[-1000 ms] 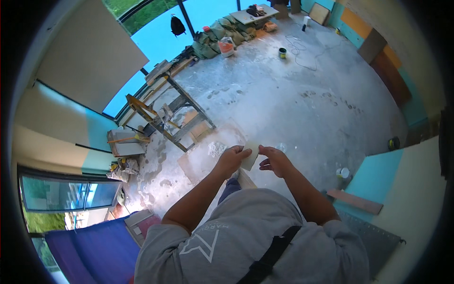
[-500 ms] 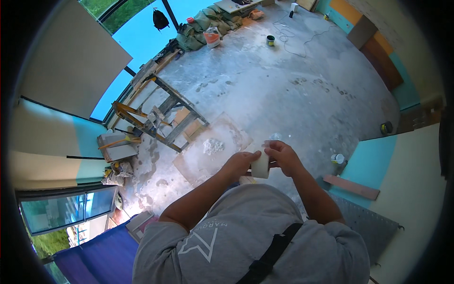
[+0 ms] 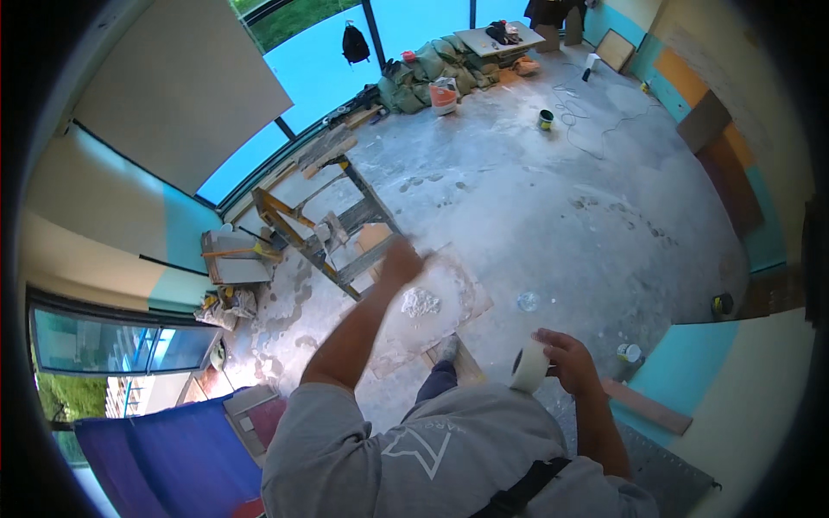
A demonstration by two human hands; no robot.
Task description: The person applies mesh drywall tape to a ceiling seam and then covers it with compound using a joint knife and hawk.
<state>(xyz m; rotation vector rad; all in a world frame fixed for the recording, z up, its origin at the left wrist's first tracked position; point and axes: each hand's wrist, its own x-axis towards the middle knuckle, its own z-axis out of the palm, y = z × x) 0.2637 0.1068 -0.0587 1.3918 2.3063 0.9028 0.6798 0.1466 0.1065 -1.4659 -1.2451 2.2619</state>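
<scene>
Your right hand [image 3: 573, 366] pinches a pale tape roll [image 3: 531, 369] at its fingertips, likely light, firm and best held by the rim; your left hand [image 3: 400, 264] is too blurred to tell its fingers' state.

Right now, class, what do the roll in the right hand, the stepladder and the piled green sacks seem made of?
Roll: perhaps paper or plastic tape, smooth and pale, wound round a dark-looking hollow.
Stepladder: probably wood, worn and matt, blotched grey and yellowish; painted metal is possible.
Sacks: likely woven plastic, dull green, slumping in soft folds; any weave is too small to see.
</scene>
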